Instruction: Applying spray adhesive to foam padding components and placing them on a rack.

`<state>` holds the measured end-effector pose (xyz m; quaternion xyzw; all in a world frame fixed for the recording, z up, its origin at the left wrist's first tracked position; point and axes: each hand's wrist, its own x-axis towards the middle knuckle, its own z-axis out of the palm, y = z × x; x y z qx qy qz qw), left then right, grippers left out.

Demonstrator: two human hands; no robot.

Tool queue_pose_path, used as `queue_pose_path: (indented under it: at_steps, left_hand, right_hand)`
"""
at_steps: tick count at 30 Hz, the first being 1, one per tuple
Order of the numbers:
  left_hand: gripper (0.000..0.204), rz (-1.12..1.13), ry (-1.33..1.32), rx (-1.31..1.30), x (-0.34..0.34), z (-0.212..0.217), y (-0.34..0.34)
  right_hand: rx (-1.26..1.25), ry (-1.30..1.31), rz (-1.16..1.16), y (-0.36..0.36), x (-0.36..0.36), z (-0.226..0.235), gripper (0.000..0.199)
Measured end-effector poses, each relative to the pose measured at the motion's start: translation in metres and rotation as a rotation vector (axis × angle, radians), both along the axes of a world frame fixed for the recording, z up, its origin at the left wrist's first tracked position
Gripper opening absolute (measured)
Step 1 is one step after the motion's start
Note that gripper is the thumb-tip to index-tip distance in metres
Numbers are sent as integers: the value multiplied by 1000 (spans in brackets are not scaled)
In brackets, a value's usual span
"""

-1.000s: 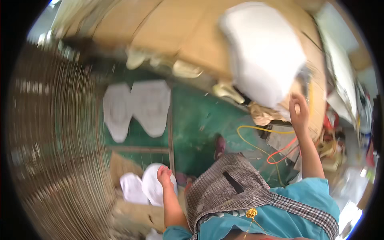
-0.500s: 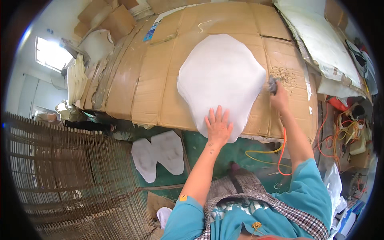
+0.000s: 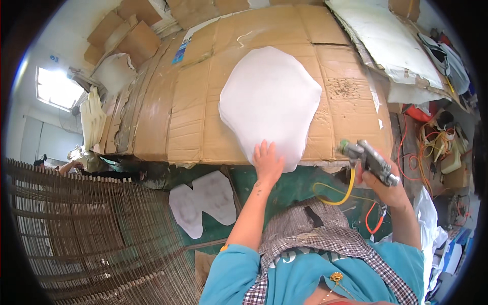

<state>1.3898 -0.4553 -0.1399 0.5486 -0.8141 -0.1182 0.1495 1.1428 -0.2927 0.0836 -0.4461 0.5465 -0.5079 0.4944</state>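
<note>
Head view: I face a table covered in cardboard (image 3: 185, 114).
White pad (image 3: 272, 101): lying on the table, near end overhanging the edge.
Left hand (image 3: 268, 162): fingers extended, gripping nothing, resting on the pad's near end.
Right hand (image 3: 386, 185): fingers wrapped around a metal spray gun (image 3: 375, 163), right of the pad, apart from it.
Yellow hose (image 3: 349, 189): curving below the gun.

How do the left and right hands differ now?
The left hand rests on the white pad; the right hand grips a gun-shaped metal tool. The left hand is stretched open; the right hand is curled around its tool. Both are bare.
</note>
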Motion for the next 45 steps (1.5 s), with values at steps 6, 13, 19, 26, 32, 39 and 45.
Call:
queue_pose_path:
  at_steps: [6,13,19,26,32,39,45]
  left_hand:
    - [44,140,236,-36,108,-26,58]
    - [32,534,160,366,212,-63,130]
    - [32,609,258,504,224,-93,141]
    - [31,509,363,515,190,-75,121]
    - [30,386,429,449,146,-48,89]
    - [32,263,499,308,101,-29,36]
    - [43,373,255,140,47,-8,-6]
  right_hand:
    - [-88,219,-245,18,-9,22,44]
    - [23,135,-15,59,8,22,49]
    - [-112,245,-368,52,12,40,17]
    - [20,228,-65,92,9,30,49]
    - [-83,190,-260,64,23,27,38]
    - [-5,144,-150,84,5,28,48]
    - [-51,126,-245,59,8,22,37]
